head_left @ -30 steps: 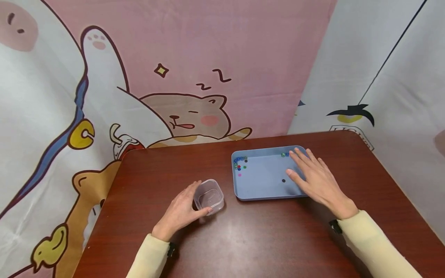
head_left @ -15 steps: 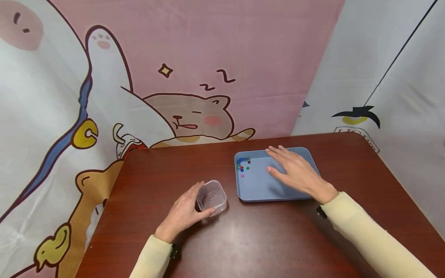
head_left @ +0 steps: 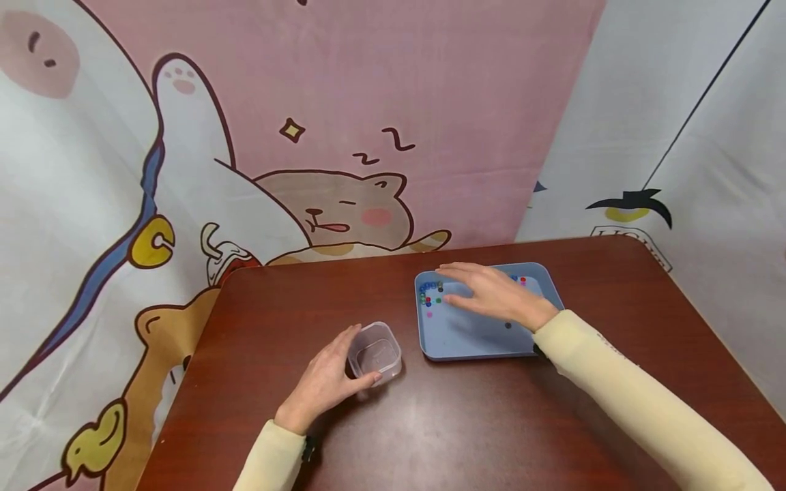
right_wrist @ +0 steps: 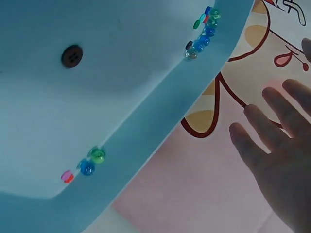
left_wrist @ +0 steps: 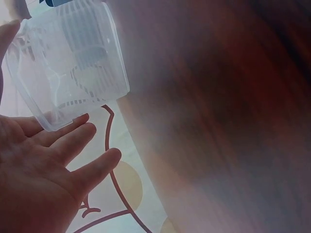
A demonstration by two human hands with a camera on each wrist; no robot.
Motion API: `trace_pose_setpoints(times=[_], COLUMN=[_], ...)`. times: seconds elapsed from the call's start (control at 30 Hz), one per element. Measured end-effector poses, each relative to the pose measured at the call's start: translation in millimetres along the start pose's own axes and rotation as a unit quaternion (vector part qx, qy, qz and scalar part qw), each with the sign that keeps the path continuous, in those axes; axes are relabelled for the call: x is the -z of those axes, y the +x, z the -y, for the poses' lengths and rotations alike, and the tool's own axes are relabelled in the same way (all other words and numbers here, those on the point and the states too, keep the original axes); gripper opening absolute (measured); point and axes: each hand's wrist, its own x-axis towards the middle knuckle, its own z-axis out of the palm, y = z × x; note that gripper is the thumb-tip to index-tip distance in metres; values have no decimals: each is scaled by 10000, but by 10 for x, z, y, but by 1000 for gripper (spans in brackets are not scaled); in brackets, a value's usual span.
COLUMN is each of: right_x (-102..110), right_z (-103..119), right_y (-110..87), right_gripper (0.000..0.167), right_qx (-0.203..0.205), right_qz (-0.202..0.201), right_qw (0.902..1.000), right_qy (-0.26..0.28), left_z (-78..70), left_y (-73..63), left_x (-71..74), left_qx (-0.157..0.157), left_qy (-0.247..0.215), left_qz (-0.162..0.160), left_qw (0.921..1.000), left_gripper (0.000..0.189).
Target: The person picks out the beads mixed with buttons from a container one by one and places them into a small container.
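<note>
My left hand (head_left: 325, 378) holds a small clear plastic container (head_left: 376, 349) on the table, thumb at the near side and fingers at the far side. Seen from the left wrist, the container (left_wrist: 92, 58) lies between thumb and fingers, nothing visible inside it. Over the blue tray (head_left: 460, 344) hovers my right hand (head_left: 491, 293), fingers extended toward the tray's left end and holding nothing. Glass marbles (right_wrist: 206, 36) and small buttons cluster in the tray's far left corner. A dark button (right_wrist: 72, 56) lies alone on the tray floor.
More marbles (right_wrist: 90, 164) and a pink-and-red pair of small pieces (right_wrist: 67, 176) sit by the tray's far wall on the right. The brown wooden table (head_left: 417, 429) meets a cartoon-printed curtain (head_left: 479, 123) at its back edge.
My right hand has swept left across the tray, from its right end toward the left corner, uncovering the pieces at the right. My left hand stays at the container.
</note>
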Motion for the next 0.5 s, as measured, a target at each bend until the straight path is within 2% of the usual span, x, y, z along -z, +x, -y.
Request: trace_pose_setpoints(times=[0.2, 0.5], right_x=[-128, -316], right_z=[-50, -100], right_y=[163, 348], right_gripper=[54, 45], right_qx=[113, 185], right_qz=[66, 321], right_qw=[9998, 9992], right_qy=[179, 152], left_z=[5, 19], left_y=[2, -2], left_x=[-12, -29], left_qx=[-36, -57], left_qy=[-11, -33], left_qz=[-43, -63], left_qw=[10000, 10000], left_gripper=[100, 99])
